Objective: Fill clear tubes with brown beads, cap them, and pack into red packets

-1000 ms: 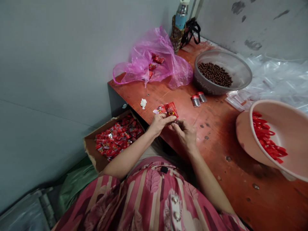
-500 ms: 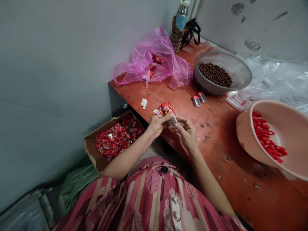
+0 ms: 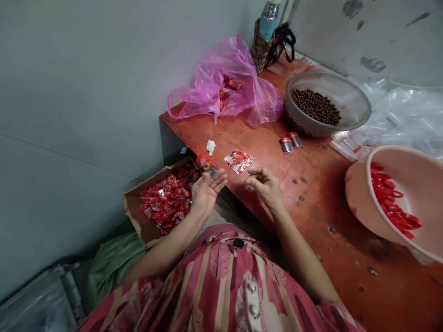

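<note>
My left hand [image 3: 205,191] is over the table's front edge, palm up, with its fingers spread. Right at its fingertips is a small red-capped jar [image 3: 206,162], smeared by motion; it looks loose rather than gripped. My right hand [image 3: 265,186] is above the table edge, fingers curled in and thumb near the index tip, with nothing visible in them. Just beyond it, flat printed red packets [image 3: 238,161] lie on the table. Below my left hand stands a cardboard box [image 3: 133,210] filled with red packed pieces [image 3: 166,198].
On the orange-red table [image 3: 311,267] are a pink plastic bag [image 3: 266,103], two small red-capped jars [image 3: 286,145], and a grey bowl [image 3: 294,122] of brown beads. A pink basin [image 3: 360,193] holds red rings. Clear plastic bags [image 3: 408,120] and a flask [image 3: 268,23] stand behind.
My hands have drawn apart. The jar that both held has gone left toward the box, and my left hand has opened. The printed packets beyond now show uncovered on the table.
</note>
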Demonstrator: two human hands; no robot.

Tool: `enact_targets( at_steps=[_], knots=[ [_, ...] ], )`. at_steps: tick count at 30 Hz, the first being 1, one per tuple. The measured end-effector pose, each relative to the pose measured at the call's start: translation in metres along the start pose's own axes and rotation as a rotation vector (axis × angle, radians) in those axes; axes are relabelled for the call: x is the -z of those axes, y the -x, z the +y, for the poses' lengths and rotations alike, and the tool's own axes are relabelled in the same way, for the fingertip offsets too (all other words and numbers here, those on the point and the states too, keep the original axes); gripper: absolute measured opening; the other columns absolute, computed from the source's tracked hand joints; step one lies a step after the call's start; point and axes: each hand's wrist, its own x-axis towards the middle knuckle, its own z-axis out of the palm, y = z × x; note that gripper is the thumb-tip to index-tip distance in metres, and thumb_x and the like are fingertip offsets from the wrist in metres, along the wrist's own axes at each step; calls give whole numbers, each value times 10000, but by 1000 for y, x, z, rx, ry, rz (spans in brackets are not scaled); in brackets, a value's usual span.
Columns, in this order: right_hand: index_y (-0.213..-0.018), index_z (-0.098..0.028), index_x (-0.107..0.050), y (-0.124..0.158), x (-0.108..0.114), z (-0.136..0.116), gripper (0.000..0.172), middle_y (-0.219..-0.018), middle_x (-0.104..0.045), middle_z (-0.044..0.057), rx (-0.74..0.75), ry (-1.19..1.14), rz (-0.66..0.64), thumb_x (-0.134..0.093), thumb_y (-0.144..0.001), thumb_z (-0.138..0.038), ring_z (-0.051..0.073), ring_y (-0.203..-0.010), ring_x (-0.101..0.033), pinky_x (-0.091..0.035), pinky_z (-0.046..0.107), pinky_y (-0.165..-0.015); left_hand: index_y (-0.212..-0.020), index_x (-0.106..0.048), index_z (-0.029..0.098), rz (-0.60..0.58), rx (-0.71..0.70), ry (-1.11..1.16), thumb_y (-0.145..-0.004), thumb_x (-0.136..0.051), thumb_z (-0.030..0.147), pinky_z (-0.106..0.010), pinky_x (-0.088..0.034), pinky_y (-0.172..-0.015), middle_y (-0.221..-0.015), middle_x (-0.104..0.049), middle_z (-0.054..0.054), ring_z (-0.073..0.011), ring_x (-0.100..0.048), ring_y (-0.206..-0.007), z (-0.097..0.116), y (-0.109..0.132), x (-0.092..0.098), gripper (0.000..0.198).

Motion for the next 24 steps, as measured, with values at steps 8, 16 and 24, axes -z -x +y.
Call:
enact_targets(
  at_steps=[8, 16, 24],
  knots=[
    [-768, -181, -578, -7, 16, -2, 303, -613, -624, -12, 18, 133, 134, -689, -712, -458, 104, -476, -558, -442, 230, -460, -1088, -677, 203, -146, -451, -881, -760, -680, 405, -410, -394, -1059, -1265, -607, -104, -260, -551, -1191, 0, -42, 0, 385],
    [-749, -180, -571, -7, 16, 5, 304, -575, -582, -29, 6, 190, 75, -677, -728, -464, 100, -470, -537, -431, 224, -451, -1006, -706, 239, -222, -756, -1504, -838, -585, 249, -533, -159, -1142, -1258, -614, -73, -286, -431, -1304, -19, -106, -8, 207],
    [-997, -193, -570, -39, -1, 5, 391, -919, -670, 26, 40, 29, 149, -699, -706, -419, 125, -772, -620, -485, 238, -641, -1081, -685, 236, -233, -832, -1349, -876, -531, 318, -460, -194, -1151, -1305, -578, -56, -245, -418, -1322, -21, -78, -16, 269]
  ],
)
